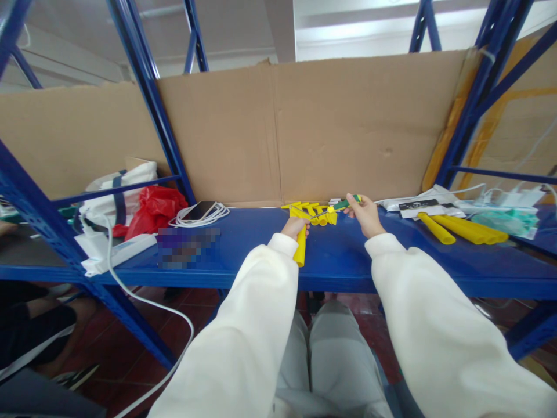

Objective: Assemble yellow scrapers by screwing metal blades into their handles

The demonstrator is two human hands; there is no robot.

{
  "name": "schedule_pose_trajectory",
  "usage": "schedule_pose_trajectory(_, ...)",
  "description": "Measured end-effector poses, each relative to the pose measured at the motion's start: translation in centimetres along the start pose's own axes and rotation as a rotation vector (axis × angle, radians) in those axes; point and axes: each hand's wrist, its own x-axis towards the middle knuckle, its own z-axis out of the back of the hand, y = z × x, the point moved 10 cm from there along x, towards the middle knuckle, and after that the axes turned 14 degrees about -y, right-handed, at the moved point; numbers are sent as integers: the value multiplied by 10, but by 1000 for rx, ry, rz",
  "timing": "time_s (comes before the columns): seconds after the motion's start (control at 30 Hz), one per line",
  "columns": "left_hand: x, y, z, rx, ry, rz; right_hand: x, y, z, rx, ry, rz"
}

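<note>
My left hand (296, 227) is closed around a yellow tube (300, 251), whose lower end sticks out below the fingers. My right hand (364, 215) grips a screwdriver with a green and yellow handle (348, 202). Its thin metal shaft runs left to the top of my left hand; the tip's exact contact is too small to tell. Behind the hands, several yellow pieces (322, 219) lie in a row on the blue shelf (243, 241), close to the cardboard.
Several yellow tubes (463, 228) and white packets (418, 203) lie at the right. On the left are a coiled white cable (213, 216) with a phone, a red bag (155, 208) and a power strip (130, 249). Cardboard (331, 128) stands behind. A person's leg shows lower left.
</note>
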Motion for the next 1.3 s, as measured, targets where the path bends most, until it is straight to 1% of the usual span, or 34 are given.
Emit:
schedule_pose_trajectory(0.23, -7, -4, 2, 11, -9, 4, -4, -4, -9, 157, 73, -181)
schedule_pose_trajectory(0.37, -7, -3, 3, 16, -25, 5, -5, -9, -13, 194, 110, -270)
schedule_pose_trajectory(0.43, -7, -3, 4, 19, -29, 6, -4, -11, -12, 175, 99, -267)
schedule_pose_trajectory(0.53, -8, -3, 3, 23, -29, 3, 0, -11, -5, 126, 36, -210)
schedule_pose_trajectory(0.67, -9, -3, 2, 26, -22, 1, 1, -8, 0, 130, -15, -170)
schedule_pose_trajectory(0.93, -7, -3, 2, 21, -13, 5, -2, -5, 1, 86, -18, -143)
schedule_pose_trajectory(1.2, -6, -2, 3, 19, -19, 7, -5, -3, -10, 179, 95, -212)
schedule_pose_trajectory(1.3, -7, -3, 3, 20, -24, 1, -4, -4, -8, 166, 70, -206)
